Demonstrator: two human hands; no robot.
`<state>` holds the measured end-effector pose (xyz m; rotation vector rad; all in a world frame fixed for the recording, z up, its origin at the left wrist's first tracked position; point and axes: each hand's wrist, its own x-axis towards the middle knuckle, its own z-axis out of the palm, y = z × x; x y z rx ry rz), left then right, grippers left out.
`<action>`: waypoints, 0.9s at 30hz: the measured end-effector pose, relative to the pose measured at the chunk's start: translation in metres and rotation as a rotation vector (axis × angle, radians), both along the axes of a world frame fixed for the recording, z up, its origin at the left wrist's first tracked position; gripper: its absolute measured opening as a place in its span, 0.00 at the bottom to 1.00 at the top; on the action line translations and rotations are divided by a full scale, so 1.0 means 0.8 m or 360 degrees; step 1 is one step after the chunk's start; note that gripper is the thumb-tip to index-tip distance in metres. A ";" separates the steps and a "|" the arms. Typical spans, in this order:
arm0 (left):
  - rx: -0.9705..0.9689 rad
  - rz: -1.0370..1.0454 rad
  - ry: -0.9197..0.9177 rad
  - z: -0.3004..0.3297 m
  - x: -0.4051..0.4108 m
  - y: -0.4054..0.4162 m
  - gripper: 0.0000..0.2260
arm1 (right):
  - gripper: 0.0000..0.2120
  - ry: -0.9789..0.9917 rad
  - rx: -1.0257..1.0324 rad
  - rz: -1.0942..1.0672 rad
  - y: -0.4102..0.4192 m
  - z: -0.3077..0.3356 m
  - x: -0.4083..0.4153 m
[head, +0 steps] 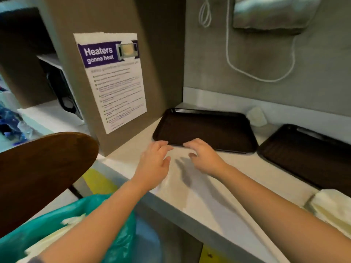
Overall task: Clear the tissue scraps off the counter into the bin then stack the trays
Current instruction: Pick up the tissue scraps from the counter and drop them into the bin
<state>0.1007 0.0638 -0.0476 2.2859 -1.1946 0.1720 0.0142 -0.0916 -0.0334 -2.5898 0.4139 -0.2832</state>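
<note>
Two dark brown trays lie flat on the pale counter (218, 186): one tray (205, 128) in the back corner, a second tray (307, 150) to its right, apart from it. My left hand (154, 164) and my right hand (204, 156) hover side by side over the counter at the near edge of the corner tray, fingers relaxed and spread, holding nothing. My right fingertips reach the tray's front rim. At the lower left, a bin lined with a green bag (76, 221) holds white tissue scraps (57, 236). A pile of white tissues (334, 209) sits at the counter's right edge.
A brown round lid (41, 173) stands over the bin at the left. A poster (112, 80) hangs on the side panel beside the corner tray. A white plug (257, 116) and cable (260, 73) are on the back wall. A microwave (60, 88) sits at the far left.
</note>
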 end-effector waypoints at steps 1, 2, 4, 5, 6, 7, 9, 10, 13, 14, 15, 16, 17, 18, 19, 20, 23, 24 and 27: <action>0.0008 -0.0058 0.0008 0.000 -0.004 -0.027 0.16 | 0.20 -0.0003 0.0002 -0.0058 -0.024 0.000 -0.006; 0.0014 -0.0118 0.0019 -0.002 -0.007 -0.057 0.16 | 0.20 -0.0007 0.0003 -0.0121 -0.050 0.000 -0.013; 0.0019 -0.0197 0.0046 -0.005 -0.014 -0.112 0.16 | 0.19 -0.0032 -0.0016 -0.0237 -0.098 -0.001 -0.025; 0.0000 -0.0230 0.0045 -0.005 -0.018 -0.137 0.16 | 0.20 -0.0054 -0.0033 -0.0302 -0.122 -0.003 -0.030; -0.0022 -0.0259 0.0047 -0.006 -0.022 -0.162 0.16 | 0.20 -0.0063 -0.0052 -0.0374 -0.146 -0.004 -0.035; -0.0044 -0.0283 0.0059 -0.007 -0.025 -0.183 0.16 | 0.20 -0.0061 -0.0066 -0.0440 -0.170 -0.005 -0.038; -0.0061 -0.0316 0.0072 -0.015 -0.028 -0.217 0.16 | 0.20 -0.0057 -0.0092 -0.0571 -0.220 -0.005 -0.041; -0.0049 -0.0324 0.0070 -0.019 -0.029 -0.226 0.16 | 0.21 -0.0036 -0.0102 -0.0615 -0.239 -0.005 -0.043; -0.0053 -0.0340 0.0074 -0.031 -0.021 -0.257 0.16 | 0.22 0.0106 -0.0140 -0.0667 -0.301 -0.009 -0.032; -0.0045 -0.0303 0.0104 -0.040 -0.013 -0.285 0.16 | 0.22 0.0182 -0.0147 -0.0688 -0.337 -0.013 -0.021; -0.0029 -0.0296 0.0084 -0.034 -0.010 -0.285 0.15 | 0.23 0.0246 -0.0161 -0.0704 -0.344 -0.011 -0.018; -0.0029 -0.0302 0.0068 -0.030 -0.007 -0.289 0.15 | 0.23 0.0301 -0.0174 -0.0720 -0.352 -0.009 -0.014; -0.0017 -0.0308 0.0036 -0.031 0.000 -0.298 0.15 | 0.22 0.0324 -0.0196 -0.0732 -0.364 -0.011 -0.006; -0.0005 -0.0307 0.0013 -0.033 0.006 -0.309 0.15 | 0.21 0.0328 -0.0208 -0.0750 -0.373 -0.013 0.003; 0.0015 -0.0293 0.0007 -0.034 0.011 -0.319 0.16 | 0.20 0.0314 -0.0217 -0.0760 -0.382 -0.017 0.011; 0.0037 -0.0282 0.0011 -0.033 0.017 -0.329 0.16 | 0.19 0.0316 -0.0220 -0.0778 -0.388 -0.023 0.018; 0.0104 -0.0293 0.0004 -0.034 0.031 -0.362 0.17 | 0.17 0.0259 -0.0204 -0.0869 -0.405 -0.038 0.035; 0.0123 -0.0308 0.0003 -0.034 0.034 -0.373 0.17 | 0.16 0.0227 -0.0204 -0.0903 -0.412 -0.042 0.040; 0.0152 -0.0342 0.0022 -0.034 0.042 -0.396 0.17 | 0.15 0.0108 -0.0215 -0.0961 -0.428 -0.051 0.046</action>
